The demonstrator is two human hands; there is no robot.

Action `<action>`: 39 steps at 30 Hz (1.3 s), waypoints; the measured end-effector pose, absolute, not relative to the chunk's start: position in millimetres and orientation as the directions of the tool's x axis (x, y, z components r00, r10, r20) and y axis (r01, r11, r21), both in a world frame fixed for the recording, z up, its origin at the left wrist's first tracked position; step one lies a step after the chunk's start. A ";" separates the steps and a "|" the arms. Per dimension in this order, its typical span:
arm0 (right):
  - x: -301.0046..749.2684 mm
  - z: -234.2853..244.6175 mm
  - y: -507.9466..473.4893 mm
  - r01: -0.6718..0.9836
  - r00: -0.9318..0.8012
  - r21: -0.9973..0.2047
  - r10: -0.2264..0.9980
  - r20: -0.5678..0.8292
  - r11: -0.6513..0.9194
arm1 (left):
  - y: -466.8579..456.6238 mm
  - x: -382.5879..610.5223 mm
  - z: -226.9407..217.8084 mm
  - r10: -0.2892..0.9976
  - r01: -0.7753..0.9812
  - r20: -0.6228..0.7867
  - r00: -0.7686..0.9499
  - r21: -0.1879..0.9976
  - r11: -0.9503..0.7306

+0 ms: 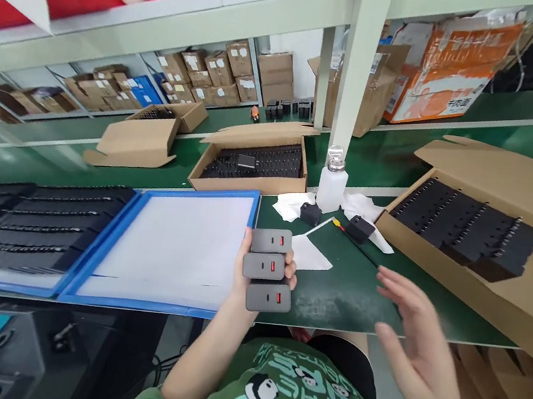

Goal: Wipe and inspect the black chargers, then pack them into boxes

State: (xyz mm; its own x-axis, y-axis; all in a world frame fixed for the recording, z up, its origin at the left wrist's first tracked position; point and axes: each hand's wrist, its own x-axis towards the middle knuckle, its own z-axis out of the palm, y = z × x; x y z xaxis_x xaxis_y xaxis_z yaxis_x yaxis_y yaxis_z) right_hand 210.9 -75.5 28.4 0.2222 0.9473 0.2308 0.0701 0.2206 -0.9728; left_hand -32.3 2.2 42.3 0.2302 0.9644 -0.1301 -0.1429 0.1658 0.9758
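Three dark grey USB chargers (264,266) lie stacked in a row in my left hand (241,270), their port faces turned up toward me. Each one shows a small dark slot and a red port. My left fingers wrap round their right side. Over the bench's front edge, my right hand (409,340) is held with its fingers stretched out and thumb apart, holding nothing. Beyond it on the right stands an open cardboard box (416,277) with rows of black chargers (465,224). Two black blocks (359,229) rest on white paper near the middle.
A white pump bottle (332,186) stands by the shelf post (361,66). At left lie a blue-rimmed white tray (174,239) and another with rows of black chargers (36,217). A further open box (248,190) of black pieces sits behind, below the shelf beam (255,12).
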 end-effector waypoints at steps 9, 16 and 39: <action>166.3 34.3 -74.9 0.238 -0.159 -0.840 0.873 0.461 0.487 | -12.1 -28.1 43.1 0.917 -0.516 -0.164 0.365 0.783 0.346; 149.6 43.5 -69.6 0.327 -0.368 -0.569 0.656 0.659 0.755 | -19.2 -25.4 49.9 0.925 -0.604 -0.184 0.332 0.712 0.359; 232.8 4.7 -85.5 0.730 0.271 -0.658 0.806 0.527 0.184 | 0.3 28.5 10.9 0.841 0.670 0.007 0.541 0.601 -0.437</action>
